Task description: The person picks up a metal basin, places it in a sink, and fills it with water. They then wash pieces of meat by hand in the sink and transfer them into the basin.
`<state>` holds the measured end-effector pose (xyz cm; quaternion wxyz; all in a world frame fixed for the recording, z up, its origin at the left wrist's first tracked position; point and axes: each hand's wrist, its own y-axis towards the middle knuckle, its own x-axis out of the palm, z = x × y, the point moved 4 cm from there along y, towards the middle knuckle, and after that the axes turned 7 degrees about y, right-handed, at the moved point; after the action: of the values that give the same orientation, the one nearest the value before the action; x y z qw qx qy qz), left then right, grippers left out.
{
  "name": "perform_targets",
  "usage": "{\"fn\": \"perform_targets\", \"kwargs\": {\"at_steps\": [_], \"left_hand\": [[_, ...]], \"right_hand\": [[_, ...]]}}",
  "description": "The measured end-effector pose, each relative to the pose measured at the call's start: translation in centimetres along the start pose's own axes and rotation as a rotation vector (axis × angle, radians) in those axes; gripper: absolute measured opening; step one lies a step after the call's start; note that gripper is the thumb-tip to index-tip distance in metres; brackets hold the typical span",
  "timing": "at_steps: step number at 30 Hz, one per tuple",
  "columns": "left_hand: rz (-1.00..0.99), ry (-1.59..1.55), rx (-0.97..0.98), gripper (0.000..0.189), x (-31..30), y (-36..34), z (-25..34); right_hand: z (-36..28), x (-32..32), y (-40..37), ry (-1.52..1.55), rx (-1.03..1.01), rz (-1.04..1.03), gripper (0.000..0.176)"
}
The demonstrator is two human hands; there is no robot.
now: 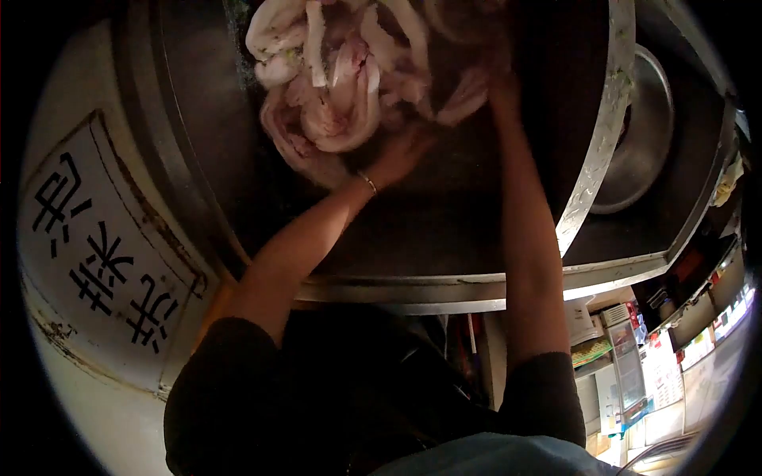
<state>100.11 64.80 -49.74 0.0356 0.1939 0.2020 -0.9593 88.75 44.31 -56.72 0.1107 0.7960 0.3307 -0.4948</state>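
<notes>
At twelve o'clock on the dark metal worktop [444,214]: heap of pale pink-and-white slippery meat strips [341,71], tangled and glistening, spilling down toward the middle. Both hands at it, arms stretched out from dark sleeves; by the look of the reach, midway through working or gathering the heap, not lifting it.

Left hand [401,155], thin bracelet [367,181] at the wrist, open, fingers spread against the heap's five-o'clock edge and touching the lowest strips. Right hand [500,83] at the heap's three-o'clock edge, dim and blurred. Impossible to tell whether closed on a strip or merely laid there.

For any further shifting, probably a wide, firm hold from both sides needed, the strips looking slack and slick, apt to slide apart.

Past the raised steel rim [603,119], at two o'clock, round steel bowl [647,135], well apart from both hands. At nine o'clock, white sign with black characters [103,254]. At four o'clock, far below, shelves of bright packaged goods [635,373].
</notes>
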Motion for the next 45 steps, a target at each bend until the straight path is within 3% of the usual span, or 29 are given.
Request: {"fn": "perform_targets", "kwargs": {"at_steps": [1,3,5,7,9,10,11,12,15,16,18,19,22,23,24,25,27,28,30,31,33,34,36,37,39,40,42,45], "left_hand": [[0.005,-0.007,-0.002,0.034,-0.5,0.9,1.4],[0.286,-0.241,0.090,0.032,-2.8,3.0,5.1],[0.249,-0.317,-0.020,0.035,-1.8,5.0,5.0],[0.207,-0.395,-0.127,0.040,-0.3,6.9,3.3],[0.054,-0.198,-0.199,0.039,1.7,8.0,1.1],[0.057,-0.198,-0.197,0.039,1.9,7.8,0.9],[0.052,0.131,-0.029,0.039,2.2,7.7,1.4],[0.044,0.459,0.142,0.038,2.7,7.5,2.0],[0.004,0.258,0.073,0.036,2.6,6.4,2.3],[0.000,0.263,0.071,0.036,3.0,6.0,1.8],[0.186,0.153,0.240,0.034,3.2,4.8,1.5],[0.183,0.155,0.243,0.034,3.4,4.3,1.4],[0.034,-0.291,0.093,0.035,4.5,2.9,-0.7],[-0.272,-0.112,0.030,0.039,5.5,2.3,-1.9],[-0.420,-0.023,-0.011,0.042,5.5,1.6,-2.6],[-0.572,0.075,-0.038,0.045,5.4,0.8,-3.3],[-0.808,0.242,0.076,0.048,4.5,-1.6,-2.6],[-0.808,0.241,0.075,0.048,3.4,-2.0,-1.9],[-0.767,0.284,-0.009,0.041,1.0,-2.4,-0.3],[-0.747,0.304,-0.050,0.038,-0.1,-2.5,0.5],[-0.712,0.333,-0.114,0.034,-0.9,-2.5,0.8],[-0.697,0.342,-0.136,0.033,-0.8,-2.5,0.5],[-0.292,0.110,-0.238,0.036,-0.2,-2.1,-1.5],[-0.287,0.106,-0.234,0.036,-0.5,-1.7,-0.3],[0.034,0.213,-0.116,0.034,-2.1,-0.7,2.5],[0.044,0.205,-0.114,0.034,-2.2,-0.2,2.9],[0.094,0.098,-0.090,0.028,-2.4,0.8,3.4],[0.241,0.084,-0.009,0.025,-3.0,1.6,3.8]], "right_hand": [[-1.3,-1.3,-1.2,0.136,0.045,-0.004,0.028],[-4.2,-3.7,-3.2,0.271,0.084,-0.015,0.034],[-5.8,-3.6,-5.5,0.628,0.534,-0.428,0.043],[-7.6,-4.1,-6.3,0.724,0.566,-0.353,0.044],[-9.2,-5.1,-5.9,0.821,0.589,-0.276,0.046],[-9.6,-5.8,-5.8,0.785,0.711,-0.293,0.048],[-9.6,-6.2,-5.9,0.746,0.835,-0.309,0.050],[-8.6,-4.8,-5.9,0.745,0.837,-0.305,0.050],[-6.6,-0.9,-4.9,0.737,0.699,-0.276,0.049],[-6.9,-1.2,-4.3,0.675,0.796,-0.306,0.045],[-5.8,0.1,-4.1,0.616,0.892,-0.335,0.041],[-3.7,2.4,-4.0,0.733,0.703,-0.190,0.035],[-0.5,4.3,-2.3,0.821,0.495,0.000,0.026],[-0.2,4.0,-2.0,0.812,0.486,0.024,0.024],[-0.6,3.1,-1.5,0.802,0.478,0.049,0.022],[-2.7,-0.4,-0.4,1.195,0.652,0.189,0.021],[-3.8,-2.4,0.8,1.590,0.824,0.336,0.020],[-2.9,-3.0,1.7,1.504,0.721,0.353,0.021],[-0.2,-2.8,2.1,1.407,0.616,0.366,0.021],[1.0,-2.7,1.0,0.696,0.195,0.482,0.022],[-1.0,-2.9,-0.9,0.078,0.039,0.323,0.025],[-3.3,-4.1,-3.0,0.180,0.287,0.108,0.026],[-6.3,-5.3,-5.6,-0.042,0.379,-0.326,0.028],[-6.4,-6.0,-6.5,-0.049,0.375,-0.324,0.028],[-6.6,-7.6,-7.9,0.152,0.226,-0.135,0.024],[-8.3,-9.7,-8.0,0.142,0.218,-0.136,0.024],[-12.4,-16.1,-7.7,0.250,0.468,0.028,0.023],[-15.5,-22.4,-8.4,0.478,0.446,0.263,0.017]]}}
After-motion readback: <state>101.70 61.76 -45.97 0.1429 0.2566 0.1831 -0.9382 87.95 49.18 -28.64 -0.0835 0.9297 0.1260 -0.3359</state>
